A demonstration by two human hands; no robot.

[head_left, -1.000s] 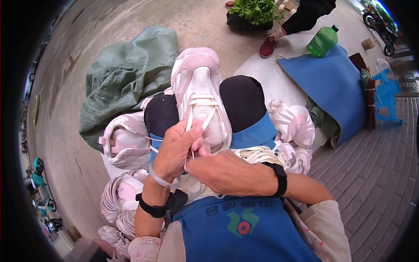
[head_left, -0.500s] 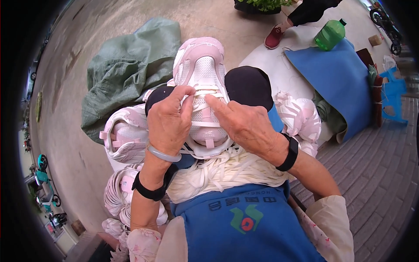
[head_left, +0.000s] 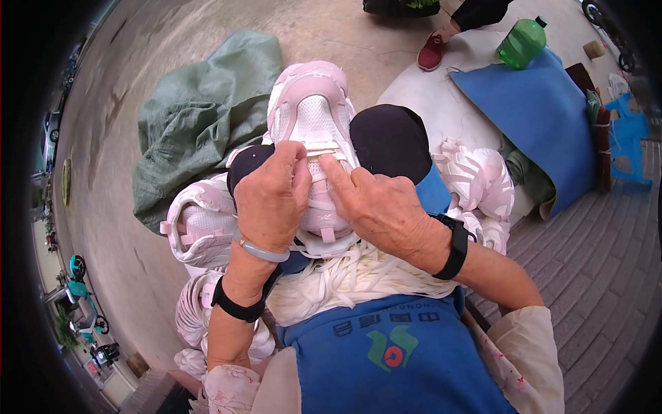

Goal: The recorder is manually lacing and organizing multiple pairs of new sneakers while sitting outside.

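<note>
A pink and white sneaker [head_left: 312,114] rests between my black-covered knees, its toe pointing away from me. My left hand [head_left: 274,196] is closed in a pinch at the lacing, gripping a flat cream shoelace [head_left: 321,146] that crosses the tongue. From the other side my right hand [head_left: 386,212] reaches in, its index fingertip pressed against the lace rows and the other fingers curled under; its thumb is mostly hidden. A heap of loose cream laces [head_left: 345,279] lies in my lap on a blue apron [head_left: 386,372], just below the shoe's heel.
More pink and white sneakers stand on the left [head_left: 203,224] and right [head_left: 479,183]. A green woven sack [head_left: 207,124] lies at far left. Beyond the right-hand shoes are a blue sheet [head_left: 531,131], a green bottle [head_left: 523,43] and a blue stool [head_left: 629,145]. A person's red shoe [head_left: 432,52] is at the back.
The view has shifted slightly. Both hands stay at the sneaker's lacing, drawn closer to the tongue's middle, with a lace row now lying straight across between the fingertips.
</note>
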